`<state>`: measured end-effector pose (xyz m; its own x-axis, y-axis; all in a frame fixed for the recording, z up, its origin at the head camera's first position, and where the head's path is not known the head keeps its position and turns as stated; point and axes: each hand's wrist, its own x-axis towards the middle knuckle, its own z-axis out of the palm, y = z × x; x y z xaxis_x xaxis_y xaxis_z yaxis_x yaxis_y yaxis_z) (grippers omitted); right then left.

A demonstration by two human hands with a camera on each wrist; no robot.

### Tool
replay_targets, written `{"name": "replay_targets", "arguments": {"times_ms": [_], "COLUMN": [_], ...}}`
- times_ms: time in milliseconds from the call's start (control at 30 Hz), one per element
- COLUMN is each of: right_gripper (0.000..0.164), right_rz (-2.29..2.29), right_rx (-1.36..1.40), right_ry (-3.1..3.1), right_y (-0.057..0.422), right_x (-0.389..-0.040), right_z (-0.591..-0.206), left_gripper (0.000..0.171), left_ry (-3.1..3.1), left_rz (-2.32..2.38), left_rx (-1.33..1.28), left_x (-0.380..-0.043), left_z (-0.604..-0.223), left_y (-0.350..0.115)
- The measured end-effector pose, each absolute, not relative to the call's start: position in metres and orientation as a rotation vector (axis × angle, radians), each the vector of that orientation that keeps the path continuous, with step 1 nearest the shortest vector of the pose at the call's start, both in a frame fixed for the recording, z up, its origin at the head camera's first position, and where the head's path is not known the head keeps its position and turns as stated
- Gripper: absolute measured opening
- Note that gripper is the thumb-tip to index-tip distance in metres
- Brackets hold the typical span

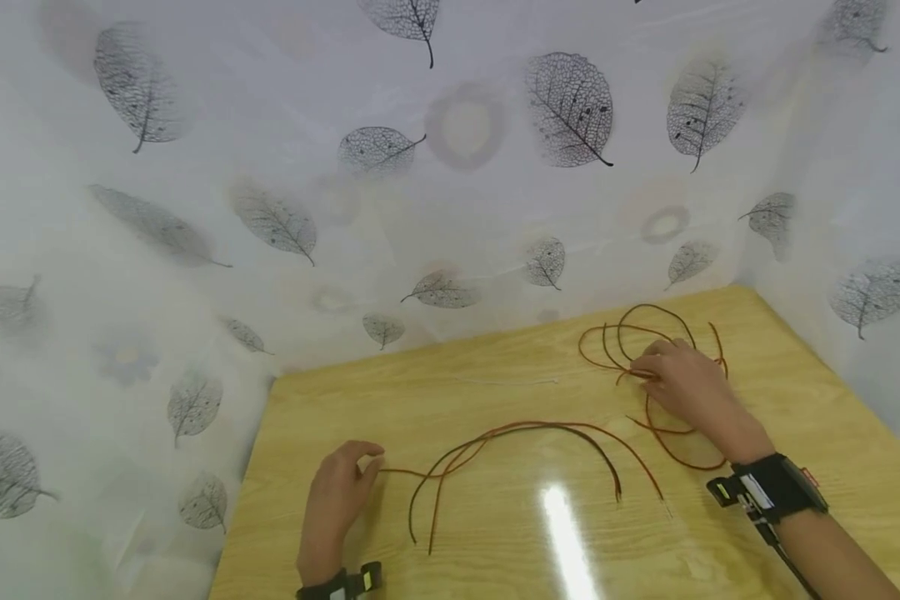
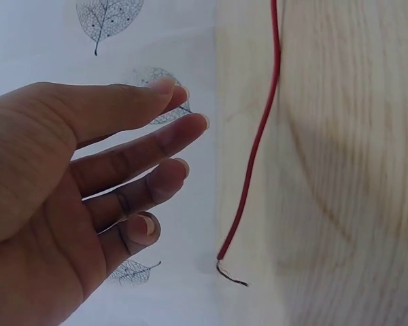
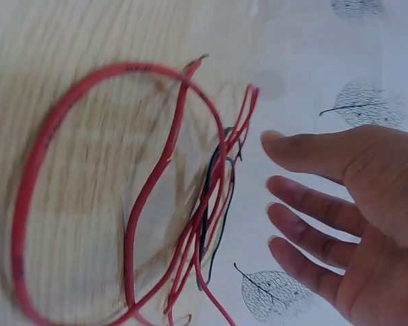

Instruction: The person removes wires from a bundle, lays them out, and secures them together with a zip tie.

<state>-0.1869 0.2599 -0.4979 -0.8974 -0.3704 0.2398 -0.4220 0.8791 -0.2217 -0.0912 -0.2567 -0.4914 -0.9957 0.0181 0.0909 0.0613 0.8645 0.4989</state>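
Note:
My left hand [image 1: 337, 492] is at the left of the table, fingers loosely bent and nothing between them. Close to its fingertips is the end of a red wire [image 2: 255, 149], with bare strands [image 2: 231, 275] at its tip. This wire and a black wire [image 1: 617, 479] are in a loose group lying in an arc across the middle. At the far right, my right hand [image 1: 686, 387] is over a second group of looped red wires [image 3: 18, 224] and black wire [image 1: 648, 305]. The right wrist view shows its fingers relaxed and apart from the loops.
A thin white cable tie [image 1: 508, 382] lies behind the middle wires. The wood-grain table [image 1: 495, 525] meets a white leaf-patterned sheet [image 1: 480, 208] at the back and both sides. A bright light reflection [image 1: 566, 533] shows on the tabletop.

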Motion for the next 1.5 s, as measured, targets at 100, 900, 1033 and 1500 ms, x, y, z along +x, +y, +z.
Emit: {"name": "replay_targets", "arguments": {"times_ms": [100, 900, 1033, 1500], "right_gripper": [0.026, 0.016, 0.019, 0.037], "right_rz": [0.353, 0.266, 0.294, 0.398], "right_rx": [0.662, 0.843, 0.904, 1.129], "right_ry": [-2.858, -2.663, -2.662, -2.447], "right_y": [0.256, 0.244, 0.242, 0.21], "right_x": [-0.197, -0.197, -0.193, -0.18], "right_z": [-0.502, -0.5, -0.501, -0.504], "left_gripper": [0.013, 0.006, 0.007, 0.017], "left_ry": [-2.92, -2.767, -2.811, -2.828], "left_rz": [-0.775, -0.516, -0.498, -0.401], "left_rx": [-0.129, -0.783, -0.9, -0.852], "left_x": [-0.094, -0.137, -0.141, -0.146], "left_z": [-0.487, -0.466, -0.469, -0.476], "left_y": [-0.249, -0.106, -0.064, -0.011]}}
